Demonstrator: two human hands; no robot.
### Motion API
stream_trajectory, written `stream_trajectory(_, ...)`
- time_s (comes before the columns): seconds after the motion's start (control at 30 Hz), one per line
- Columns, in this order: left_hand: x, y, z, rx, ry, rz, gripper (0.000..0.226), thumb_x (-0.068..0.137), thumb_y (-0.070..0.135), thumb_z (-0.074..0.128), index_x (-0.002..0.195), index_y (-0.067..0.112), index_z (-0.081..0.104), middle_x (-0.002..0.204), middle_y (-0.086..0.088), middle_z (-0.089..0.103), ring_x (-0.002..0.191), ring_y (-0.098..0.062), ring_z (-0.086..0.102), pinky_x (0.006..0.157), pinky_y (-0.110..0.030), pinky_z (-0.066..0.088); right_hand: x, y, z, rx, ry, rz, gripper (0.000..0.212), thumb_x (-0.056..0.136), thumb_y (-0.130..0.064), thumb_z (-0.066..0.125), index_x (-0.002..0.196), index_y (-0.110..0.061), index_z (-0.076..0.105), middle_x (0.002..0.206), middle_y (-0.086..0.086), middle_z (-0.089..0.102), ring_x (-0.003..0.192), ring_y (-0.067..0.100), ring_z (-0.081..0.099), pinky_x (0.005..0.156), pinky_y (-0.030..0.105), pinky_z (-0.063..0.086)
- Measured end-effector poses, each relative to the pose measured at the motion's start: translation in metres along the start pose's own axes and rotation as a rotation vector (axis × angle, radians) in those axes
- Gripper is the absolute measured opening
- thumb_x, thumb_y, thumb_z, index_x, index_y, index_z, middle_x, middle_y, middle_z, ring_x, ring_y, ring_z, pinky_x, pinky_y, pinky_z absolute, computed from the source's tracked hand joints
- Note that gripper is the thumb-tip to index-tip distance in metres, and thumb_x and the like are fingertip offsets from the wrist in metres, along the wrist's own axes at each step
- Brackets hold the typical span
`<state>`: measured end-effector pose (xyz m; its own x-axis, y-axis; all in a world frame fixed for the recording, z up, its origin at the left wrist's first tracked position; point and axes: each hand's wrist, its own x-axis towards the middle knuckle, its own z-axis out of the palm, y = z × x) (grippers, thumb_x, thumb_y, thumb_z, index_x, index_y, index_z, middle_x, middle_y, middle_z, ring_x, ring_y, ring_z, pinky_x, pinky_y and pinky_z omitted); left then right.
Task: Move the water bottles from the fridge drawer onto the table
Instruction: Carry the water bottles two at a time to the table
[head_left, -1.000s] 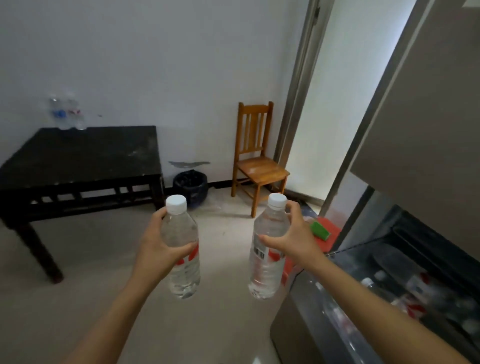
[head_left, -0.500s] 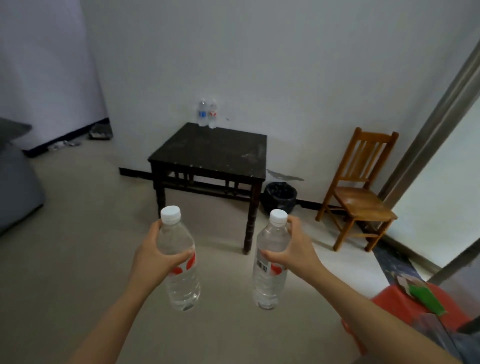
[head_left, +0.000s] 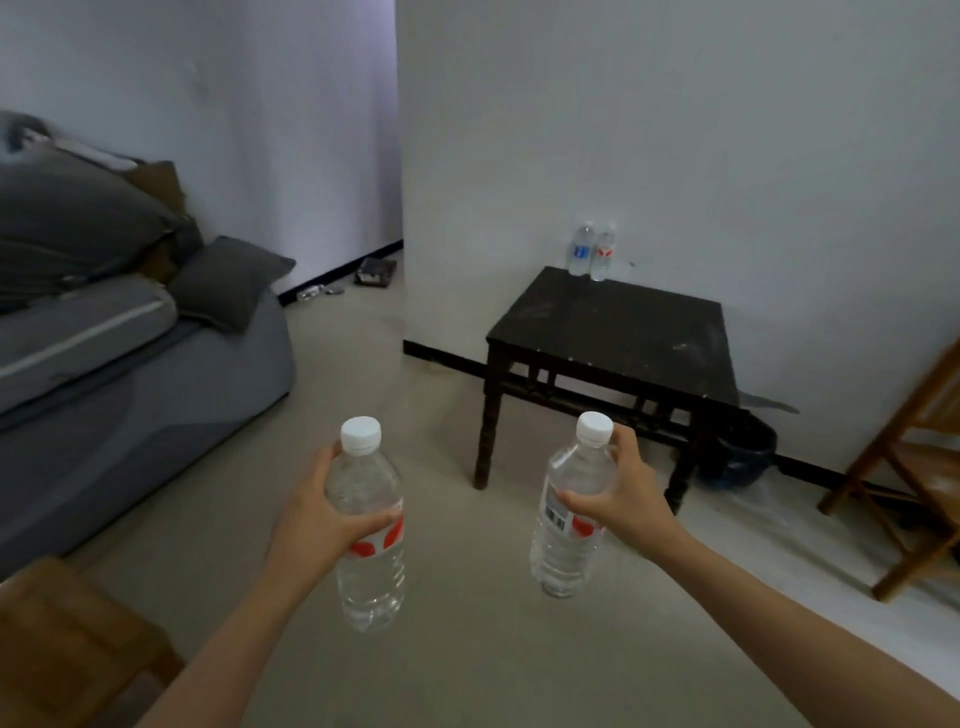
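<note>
Stood upright, cap up: left water bottle (head_left: 370, 530), upper body wrapped by curled fingers of left hand (head_left: 317, 525). Leaned cap-rightward: right water bottle (head_left: 566, 540), gripped below the neck by right hand (head_left: 626, 499) fingers. Hung above floor (head_left: 467, 654), short of dark bench (head_left: 623, 332).

Dim, soft focus, perhaps wide-angle edge bending

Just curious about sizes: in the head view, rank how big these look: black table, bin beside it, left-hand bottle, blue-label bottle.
1. black table
2. left-hand bottle, only because it is near the camera
3. bin, partly hidden
4. blue-label bottle
</note>
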<state>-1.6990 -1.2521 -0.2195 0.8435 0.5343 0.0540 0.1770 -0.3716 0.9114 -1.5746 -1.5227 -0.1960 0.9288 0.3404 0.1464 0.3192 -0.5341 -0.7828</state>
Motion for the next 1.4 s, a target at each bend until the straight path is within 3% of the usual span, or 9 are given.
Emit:
stream_trajectory(0.1, 0.018, -0.014, -0.024, 0.017, 0.015, -0.007, 0.084, 0.045, 0.026, 0.09, 0.112, 0.042, 0.043, 0.111, 0.002, 0.061, 0.099, -0.02, 0.06, 0.076, -0.032, 0.051, 0.015, -0.018, 0.031, 0.021, -0.025, -0.01, 0.084, 0.066, -0.017, 0.081, 0.131, -0.017, 0.028, 0.112, -0.006, 0.044, 0.104, 0.014, 0.049, 0.085, 0.028, 0.046)
stream_trajectory(0.3, 0.055, -0.031, -0.044, 0.031, 0.004, -0.002, 0.084, 0.048, 0.025, 0.09, 0.112, 0.041, 0.038, 0.108, 0.005, 0.057, 0.101, -0.021, 0.058, 0.087, -0.04, 0.049, 0.051, -0.032, 0.07, 0.032, -0.098, -0.013, 0.083, 0.067, -0.017, 0.081, 0.131, -0.019, 0.029, 0.108, -0.008, 0.046, 0.099, 0.011, 0.05, 0.079, 0.023, 0.045)
stream_trajectory(0.43, 0.09, -0.036, -0.052, 0.022, 0.018, -0.055, 0.091, 0.03, 0.053, 0.078, 0.111, 0.044, 0.037, 0.106, 0.007, 0.057, 0.097, -0.019, 0.059, 0.084, -0.042, 0.051, 0.092, -0.038, 0.094, -0.007, -0.119, -0.042, 0.082, 0.066, -0.02, 0.081, 0.129, -0.02, 0.03, 0.107, -0.009, 0.046, 0.1, 0.012, 0.05, 0.081, 0.024, 0.046)
stream_trajectory(0.57, 0.138, -0.038, -0.06, 0.02, 0.064, -0.056, 0.099, 0.026, 0.057, 0.072, 0.117, 0.038, 0.041, 0.11, 0.004, 0.057, 0.1, -0.02, 0.058, 0.087, -0.044, 0.05, 0.142, -0.044, 0.117, -0.048, -0.128, -0.1, 0.079, 0.066, -0.023, 0.081, 0.127, -0.021, 0.031, 0.107, -0.007, 0.048, 0.1, 0.015, 0.052, 0.082, 0.028, 0.049)
stream_trajectory(0.73, 0.22, -0.025, -0.071, 0.075, 0.105, 0.004, 0.091, 0.039, 0.039, 0.086, 0.118, 0.028, 0.043, 0.103, 0.005, 0.055, 0.096, -0.02, 0.056, 0.082, -0.035, 0.046, 0.224, -0.058, 0.146, 0.009, -0.097, -0.126, 0.079, 0.066, -0.023, 0.081, 0.128, -0.02, 0.032, 0.107, -0.007, 0.048, 0.1, 0.014, 0.052, 0.082, 0.027, 0.047)
stream_trajectory(0.93, 0.3, -0.024, -0.085, 0.085, 0.236, 0.011, 0.078, 0.056, 0.02, 0.087, 0.121, 0.017, 0.044, 0.103, 0.002, 0.052, 0.103, -0.028, 0.055, 0.09, -0.042, 0.046, 0.308, -0.074, 0.18, -0.057, -0.106, -0.179, 0.077, 0.066, -0.027, 0.081, 0.127, -0.021, 0.034, 0.106, -0.009, 0.047, 0.094, 0.012, 0.05, 0.077, 0.027, 0.046)
stream_trajectory(1.1, 0.349, -0.039, -0.099, 0.051, 0.285, -0.025, 0.088, 0.035, 0.048, 0.078, 0.112, 0.021, 0.046, 0.099, 0.001, 0.056, 0.093, -0.024, 0.056, 0.085, -0.038, 0.047, 0.357, -0.082, 0.205, -0.093, -0.135, -0.176, 0.081, 0.066, -0.029, 0.08, 0.13, -0.022, 0.032, 0.107, -0.01, 0.046, 0.096, 0.013, 0.051, 0.079, 0.029, 0.048)
stream_trajectory(1.23, 0.396, -0.059, -0.11, 0.059, 0.268, -0.028, 0.083, 0.042, 0.038, 0.081, 0.116, 0.02, 0.046, 0.099, 0.002, 0.055, 0.092, -0.023, 0.056, 0.085, -0.038, 0.047, 0.394, -0.093, 0.232, -0.113, -0.143, -0.154, 0.081, 0.069, -0.027, 0.079, 0.132, -0.017, 0.029, 0.107, -0.007, 0.044, 0.093, 0.011, 0.049, 0.073, 0.021, 0.041)
stream_trajectory(1.4, 0.483, -0.079, -0.135, 0.009, 0.184, 0.004, 0.091, 0.044, 0.032, 0.086, 0.123, 0.018, 0.043, 0.104, 0.003, 0.051, 0.093, -0.02, 0.052, 0.085, -0.035, 0.045, 0.452, -0.112, 0.273, -0.131, -0.073, -0.106, 0.08, 0.068, -0.027, 0.079, 0.13, -0.016, 0.03, 0.105, -0.004, 0.047, 0.095, 0.017, 0.055, 0.076, 0.027, 0.049)
